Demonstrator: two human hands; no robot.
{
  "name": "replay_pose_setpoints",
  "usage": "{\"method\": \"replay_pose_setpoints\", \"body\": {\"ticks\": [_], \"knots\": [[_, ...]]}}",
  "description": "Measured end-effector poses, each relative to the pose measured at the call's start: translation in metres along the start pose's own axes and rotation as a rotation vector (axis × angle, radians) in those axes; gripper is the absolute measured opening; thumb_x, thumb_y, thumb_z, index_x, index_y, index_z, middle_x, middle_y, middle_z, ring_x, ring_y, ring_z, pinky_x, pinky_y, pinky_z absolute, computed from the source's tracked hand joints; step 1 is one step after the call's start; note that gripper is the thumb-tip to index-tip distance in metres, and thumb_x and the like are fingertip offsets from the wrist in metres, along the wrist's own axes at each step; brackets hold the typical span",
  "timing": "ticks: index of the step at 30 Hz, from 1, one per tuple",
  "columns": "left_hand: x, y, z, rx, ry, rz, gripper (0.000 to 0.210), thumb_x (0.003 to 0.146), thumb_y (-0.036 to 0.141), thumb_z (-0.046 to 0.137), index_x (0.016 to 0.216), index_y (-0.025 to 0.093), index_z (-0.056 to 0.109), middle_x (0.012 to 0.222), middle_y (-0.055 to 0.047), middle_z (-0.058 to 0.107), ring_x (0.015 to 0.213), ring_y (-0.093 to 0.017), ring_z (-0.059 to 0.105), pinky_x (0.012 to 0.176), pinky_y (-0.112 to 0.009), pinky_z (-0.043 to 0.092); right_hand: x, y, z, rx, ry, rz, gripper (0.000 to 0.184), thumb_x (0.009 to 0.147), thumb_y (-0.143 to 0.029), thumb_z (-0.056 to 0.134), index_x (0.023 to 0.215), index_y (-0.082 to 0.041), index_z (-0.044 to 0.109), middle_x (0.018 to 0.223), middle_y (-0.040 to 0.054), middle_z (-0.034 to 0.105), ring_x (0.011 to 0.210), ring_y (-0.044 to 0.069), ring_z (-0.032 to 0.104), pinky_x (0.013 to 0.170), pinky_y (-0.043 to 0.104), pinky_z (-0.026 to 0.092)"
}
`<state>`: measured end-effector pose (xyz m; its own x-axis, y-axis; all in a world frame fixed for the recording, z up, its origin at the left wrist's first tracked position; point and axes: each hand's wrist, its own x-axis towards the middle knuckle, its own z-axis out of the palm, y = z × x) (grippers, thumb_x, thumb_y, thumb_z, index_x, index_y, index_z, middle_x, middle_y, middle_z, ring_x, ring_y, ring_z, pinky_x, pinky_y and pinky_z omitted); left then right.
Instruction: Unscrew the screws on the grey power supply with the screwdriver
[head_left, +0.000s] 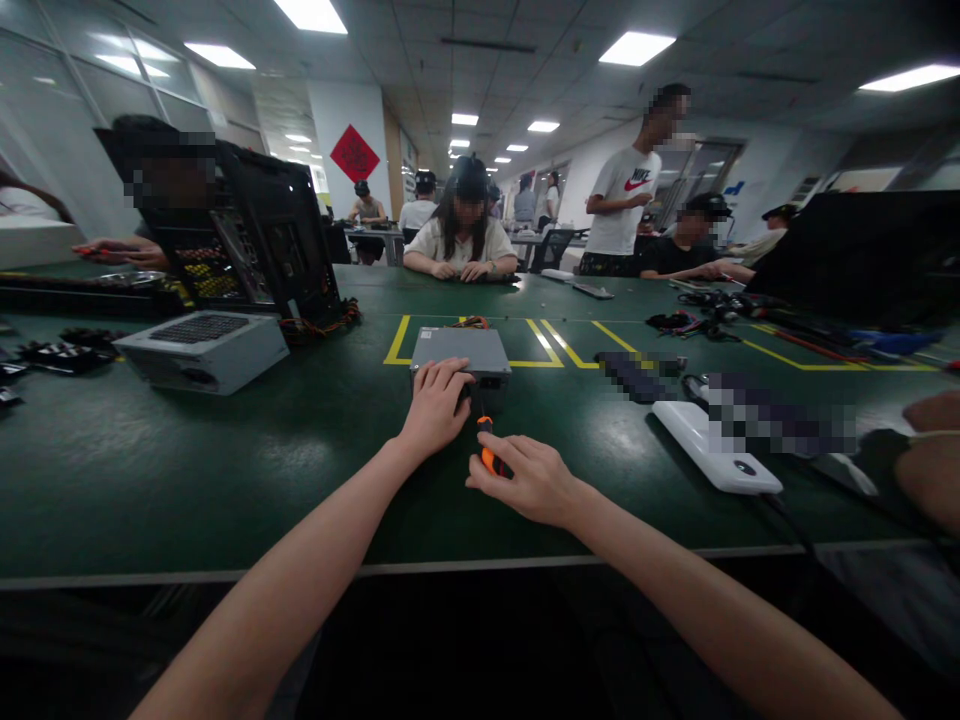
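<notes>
the grey power supply unit lies on the green surface, straight ahead of both hands, its long axis seeming to run left to right. the left hand is nearer, fingers bent over the unit's near left edge; whether it grips or just rests there, i cannot tell. the right hand holds an orange-and-black screwdriver pointing away, toward the near face; tip contact is unclear.
</notes>
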<state>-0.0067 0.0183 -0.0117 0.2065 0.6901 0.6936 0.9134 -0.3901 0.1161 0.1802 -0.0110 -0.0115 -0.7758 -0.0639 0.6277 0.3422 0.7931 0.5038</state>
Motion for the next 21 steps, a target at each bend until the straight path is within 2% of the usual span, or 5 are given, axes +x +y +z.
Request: {"method": "replay_pose_setpoints", "body": {"ticks": [6, 11, 14, 17, 21], "knots": [[0.0002, -0.0007, 0.0013, 0.002, -0.003, -0.007, 0.027, 0.078, 0.018, 0.049, 0.104, 0.023, 0.053, 0.127, -0.004, 0.047, 0.121, -0.021, 0.038, 0.107, -0.043, 0.021, 0.0026, -0.0015, -0.0021, 0.074, -0.038, 0.005, 0.027, 0.083, -0.026, 0.046, 0.107, -0.014, 0.051, 0.109, 0.0168, 0.058, 0.082, 0.015, 0.06, 0.068, 0.026, 0.048], [-0.0003, -0.0007, 0.0006, 0.002, 0.003, 0.001, 0.026, 0.079, 0.018, 0.048, 0.104, 0.023, 0.052, 0.128, -0.004, 0.047, 0.121, -0.02, 0.037, 0.107, -0.042, 0.021, 0.0008, -0.0001, 0.0035, 0.068, 0.106, 0.055, 0.019, 0.081, -0.033, 0.052, 0.081, -0.014, 0.051, 0.095, 0.0137, 0.063, 0.071, 0.015, 0.06, 0.06, 0.026, 0.048], [-0.0001, -0.0006, 0.0002, 0.0, 0.007, -0.001, 0.026, 0.078, 0.018, 0.048, 0.104, 0.023, 0.052, 0.127, -0.004, 0.048, 0.121, -0.02, 0.038, 0.107, -0.041, 0.022, 0.0011, 0.0, 0.0023, 0.064, 0.04, 0.031, 0.018, 0.082, -0.032, 0.052, 0.09, -0.016, 0.052, 0.096, 0.0127, 0.063, 0.074, 0.015, 0.06, 0.064, 0.025, 0.049], [0.0002, -0.0001, 0.0, -0.002, 0.0, -0.008, 0.027, 0.077, 0.017, 0.049, 0.103, 0.023, 0.053, 0.126, -0.004, 0.048, 0.12, -0.021, 0.038, 0.106, -0.042, 0.022, 0.0021, 0.0003, 0.0007, 0.026, -0.041, 0.0, 0.02, 0.083, -0.019, 0.048, 0.103, -0.019, 0.052, 0.101, 0.0105, 0.061, 0.086, 0.015, 0.06, 0.072, 0.025, 0.048], [0.0002, 0.001, -0.0007, 0.004, -0.006, -0.009, 0.027, 0.078, 0.017, 0.048, 0.103, 0.023, 0.053, 0.126, -0.004, 0.048, 0.121, -0.022, 0.038, 0.106, -0.044, 0.022, 0.0006, 0.0017, 0.0034, -0.008, 0.018, 0.021, 0.01, 0.083, -0.017, 0.048, 0.09, -0.018, 0.055, 0.099, 0.0085, 0.062, 0.083, 0.014, 0.06, 0.068, 0.025, 0.048]]}}
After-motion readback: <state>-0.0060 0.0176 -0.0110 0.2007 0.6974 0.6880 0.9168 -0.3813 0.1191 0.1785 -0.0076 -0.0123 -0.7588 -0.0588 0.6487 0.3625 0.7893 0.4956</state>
